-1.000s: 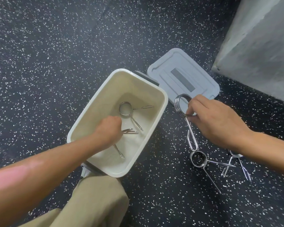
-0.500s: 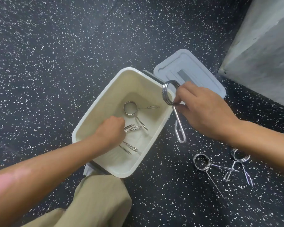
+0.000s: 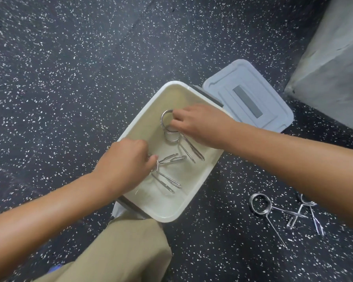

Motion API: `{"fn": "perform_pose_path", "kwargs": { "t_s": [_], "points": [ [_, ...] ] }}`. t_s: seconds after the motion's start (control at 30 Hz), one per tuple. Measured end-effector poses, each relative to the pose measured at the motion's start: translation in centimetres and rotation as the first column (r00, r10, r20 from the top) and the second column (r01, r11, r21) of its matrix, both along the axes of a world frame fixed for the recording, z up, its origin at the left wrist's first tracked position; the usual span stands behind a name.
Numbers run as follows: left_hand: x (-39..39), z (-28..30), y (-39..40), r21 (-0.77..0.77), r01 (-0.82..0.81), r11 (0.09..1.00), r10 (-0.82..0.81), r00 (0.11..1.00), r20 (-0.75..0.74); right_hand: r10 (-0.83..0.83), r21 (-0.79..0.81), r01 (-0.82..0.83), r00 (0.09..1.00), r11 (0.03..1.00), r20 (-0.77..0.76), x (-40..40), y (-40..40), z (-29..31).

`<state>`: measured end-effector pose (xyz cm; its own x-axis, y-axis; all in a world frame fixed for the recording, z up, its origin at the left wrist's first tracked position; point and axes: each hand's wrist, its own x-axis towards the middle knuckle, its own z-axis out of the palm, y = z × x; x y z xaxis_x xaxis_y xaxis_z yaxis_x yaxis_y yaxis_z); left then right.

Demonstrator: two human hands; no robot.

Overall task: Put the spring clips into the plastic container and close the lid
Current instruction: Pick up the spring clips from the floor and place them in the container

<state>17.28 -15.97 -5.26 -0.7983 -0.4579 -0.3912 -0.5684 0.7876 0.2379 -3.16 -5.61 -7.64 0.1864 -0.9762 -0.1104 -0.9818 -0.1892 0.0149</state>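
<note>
On the floor, the container holds both hands: right hand pinches a clip over another; left hand curls on a clip's coil. Handles may tangle. The lid lies beyond the container, off; two clips remain outside, easily missed.

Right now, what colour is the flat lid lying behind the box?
Pale grey-blue, with a darker grey strip in its middle: the flat plastic lid, seen in the head view.
</note>
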Motion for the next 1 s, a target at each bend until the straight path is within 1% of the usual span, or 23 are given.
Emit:
{"fn": "perform_pose_path", "kwargs": {
  "t_s": [0.1, 0.2, 0.3, 0.43, 0.67, 0.77, 0.9, 1.0],
  "points": [
    [-0.2, 0.6, 0.2, 0.019, 0.011, 1.0, -0.01, 0.999, -0.037, -0.043, 0.141, 0.049, 0.998, 0.989, -0.044, 0.2, -1.0, -1.5],
    [-0.5, 1.0, 0.4, 0.037, 0.018, 0.999, -0.016, 0.998, -0.053, -0.044, 0.24, 0.071, 0.992, 0.968, -0.115, 0.8, -1.5, -2.7],
    [-0.7, 1.1, 0.3, 0.044, 0.034, 0.998, -0.031, 0.997, -0.076, -0.017, 0.296, 0.062, 0.988, 0.953, -0.153, 1.4, -1.9, -3.8],
    [-0.8, 1.2, 0.1, 0.055, 0.028, 0.998, -0.024, 0.997, -0.07, 0.019, 0.348, 0.04, 0.986, 0.937, -0.166, 2.3, -2.3, -4.1],
    [-0.5, 1.3, -0.5, 0.052, 0.025, 0.998, -0.021, 0.997, -0.071, -0.006, 0.37, 0.054, 0.991, 0.928, -0.13, 2.6, -2.3, -4.0],
    [-0.8, 1.8, -0.6, 0.051, 0.02, 0.999, -0.017, 0.998, -0.062, -0.056, 0.35, 0.079, 0.996, 0.933, -0.075, 2.5, -2.0, -3.5],
    [-1.4, 2.5, -0.3, 0.053, 0.015, 0.999, -0.012, 0.998, -0.062, -0.151, 0.271, 0.137, 0.988, 0.953, 0.031, 1.8, -1.0, -2.1],
    [-2.1, 3.0, 0.1, 0.041, 0.029, 0.999, -0.025, 0.996, -0.082, -0.202, 0.133, 0.183, 0.969, 0.974, 0.142, 1.2, 0.3, -0.9]
  ]
}}
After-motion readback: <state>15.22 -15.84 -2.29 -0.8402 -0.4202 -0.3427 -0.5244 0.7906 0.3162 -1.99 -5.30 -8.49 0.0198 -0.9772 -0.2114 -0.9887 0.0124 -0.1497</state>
